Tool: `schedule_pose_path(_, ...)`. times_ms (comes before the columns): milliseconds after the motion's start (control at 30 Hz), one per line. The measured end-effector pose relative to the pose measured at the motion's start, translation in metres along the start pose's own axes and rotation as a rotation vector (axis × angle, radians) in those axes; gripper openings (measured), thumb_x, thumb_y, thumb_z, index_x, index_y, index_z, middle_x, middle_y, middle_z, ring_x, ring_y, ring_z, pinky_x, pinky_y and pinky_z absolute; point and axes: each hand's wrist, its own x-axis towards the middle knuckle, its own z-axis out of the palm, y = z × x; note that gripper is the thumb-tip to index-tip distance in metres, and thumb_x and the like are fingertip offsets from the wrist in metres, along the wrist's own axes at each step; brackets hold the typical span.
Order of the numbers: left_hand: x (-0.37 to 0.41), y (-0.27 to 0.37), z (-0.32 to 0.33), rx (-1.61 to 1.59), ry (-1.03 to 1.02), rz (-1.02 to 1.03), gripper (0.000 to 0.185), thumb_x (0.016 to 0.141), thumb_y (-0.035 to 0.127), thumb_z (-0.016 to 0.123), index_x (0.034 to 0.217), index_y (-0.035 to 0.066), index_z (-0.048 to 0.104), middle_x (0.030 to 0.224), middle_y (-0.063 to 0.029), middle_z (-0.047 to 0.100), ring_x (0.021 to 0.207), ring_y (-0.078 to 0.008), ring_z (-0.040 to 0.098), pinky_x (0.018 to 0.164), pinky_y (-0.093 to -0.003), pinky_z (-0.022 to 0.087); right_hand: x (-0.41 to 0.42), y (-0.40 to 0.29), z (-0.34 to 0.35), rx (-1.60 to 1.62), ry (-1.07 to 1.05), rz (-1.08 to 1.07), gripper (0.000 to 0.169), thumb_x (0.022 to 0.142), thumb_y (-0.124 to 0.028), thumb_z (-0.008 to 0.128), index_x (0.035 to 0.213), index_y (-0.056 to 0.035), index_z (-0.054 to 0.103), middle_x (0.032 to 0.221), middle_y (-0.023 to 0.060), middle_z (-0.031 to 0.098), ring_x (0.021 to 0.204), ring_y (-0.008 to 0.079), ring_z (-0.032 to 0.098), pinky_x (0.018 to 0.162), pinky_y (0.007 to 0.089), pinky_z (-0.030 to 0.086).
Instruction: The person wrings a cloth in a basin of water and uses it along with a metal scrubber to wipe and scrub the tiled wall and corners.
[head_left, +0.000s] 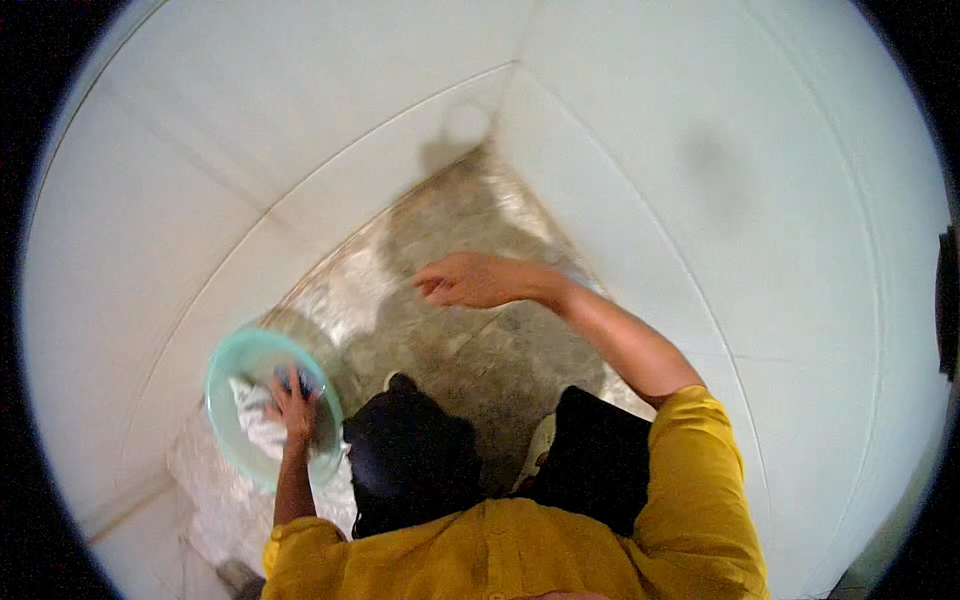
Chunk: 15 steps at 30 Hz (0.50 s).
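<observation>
At the lower left of the head view a light green plastic basin (217, 409) stands on the floor. Inside it lie a white cloth (257, 420) and a dark blue item (289, 375), whose kind I cannot tell. My left hand (295, 409) reaches into the basin, its fingers spread over the dark item and the edge of the white cloth; whether it grips either is unclear. My right hand (461, 280) hangs over the floor in front of me, fingers curled and slightly blurred, with nothing visible in it.
Pale walls (360, 150) meet in a corner ahead, above a worn grey floor (487, 352) with shiny patches. My knees in dark trousers (412, 457) are just right of the basin. A dark object (947, 300) shows at the far right rim.
</observation>
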Motion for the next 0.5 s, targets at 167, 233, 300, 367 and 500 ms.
schedule_pose_path(167,-0.002,-0.066,0.043,-0.338,0.197,0.322,0.051,0.070,0.012,0.059,0.119,0.005,0.049,0.107,-0.0211,0.055,0.100,-0.0372,0.053,0.087,-0.0440,0.041,-0.008,0.028,0.000,0.090,0.198,-0.168,0.023,0.077,-0.019,0.051,0.079,0.0037,0.048,0.065,0.0144,0.051,0.060,0.0233,0.048,0.061,0.0409,0.040)
schedule_pose_path(233,-0.003,-0.055,0.019,-0.941,0.427,0.247,0.038,0.080,0.016,0.058,0.114,0.000,0.051,0.093,-0.0127,0.056,0.089,-0.0263,0.054,0.079,-0.0412,0.045,-0.008,0.028,-0.004,0.110,0.184,-0.148,0.023,0.077,-0.019,0.051,0.079,0.0037,0.048,0.065,0.0147,0.051,0.060,0.0234,0.048,0.060,0.0408,0.040)
schedule_pose_path(300,0.003,-0.054,-0.014,-1.246,0.203,-0.200,0.032,0.088,0.024,0.056,0.109,0.001,0.052,0.096,-0.0091,0.056,0.082,-0.0214,0.056,0.071,-0.0345,0.049,-0.007,0.037,0.006,0.213,0.270,-0.172,0.023,0.077,-0.019,0.051,0.078,0.0034,0.047,0.064,0.0138,0.050,0.059,0.0231,0.047,0.059,0.0412,0.039)
schedule_pose_path(367,0.001,-0.021,-0.067,-1.469,0.202,-0.362,0.030,0.091,0.028,0.055,0.106,0.003,0.053,0.092,-0.0067,0.056,0.075,-0.0181,0.056,0.061,-0.0291,0.047,-0.002,0.038,0.004,0.215,0.257,-0.170,0.024,0.078,-0.020,0.051,0.081,0.0034,0.049,0.067,0.0144,0.053,0.061,0.0232,0.049,0.060,0.0413,0.040)
schedule_pose_path(500,0.000,-0.019,-0.090,-1.768,0.216,-0.358,0.026,0.093,0.034,0.053,0.096,0.008,0.056,0.081,-0.0012,0.055,0.063,-0.0132,0.053,0.046,-0.0233,0.040,0.000,0.026,-0.009,0.091,0.146,-0.144,0.027,0.080,-0.021,0.052,0.089,0.0036,0.054,0.077,0.0166,0.059,0.069,0.0229,0.056,0.065,0.0401,0.044)
